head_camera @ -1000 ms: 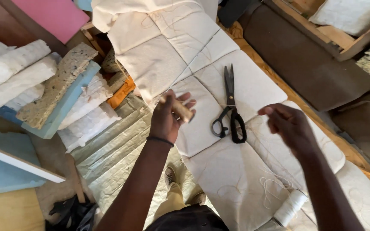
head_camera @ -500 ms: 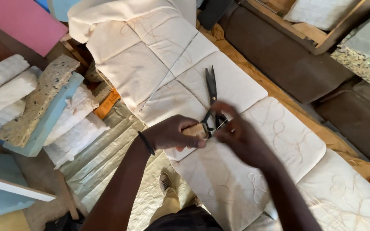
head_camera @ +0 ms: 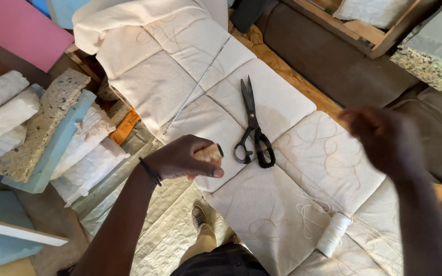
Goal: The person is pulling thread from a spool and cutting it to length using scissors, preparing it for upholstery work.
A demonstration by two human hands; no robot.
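Observation:
My left hand [head_camera: 182,159] grips a small tan spool of thread [head_camera: 210,152] over the cream quilted cushion cover [head_camera: 180,66]. Just right of the spool lie black scissors [head_camera: 253,128], blades pointing away from me, untouched. My right hand [head_camera: 384,140] is raised to the right, blurred, with its fingers drawn together; I cannot see whether a thread runs between it and the spool. A white thread spool [head_camera: 333,234] lies on the quilt near my right forearm, with loose thread strewn around it.
Foam slabs, speckled [head_camera: 42,125], light blue [head_camera: 52,158] and pink [head_camera: 21,28], are stacked at the left. A brown cushion [head_camera: 333,56] and a wooden frame [head_camera: 364,30] sit at the top right. My shoe [head_camera: 198,217] shows below on more quilted fabric.
My right hand met the left at the tan spool by the scissors, then swung out and up to the right. The left hand stays on the spool.

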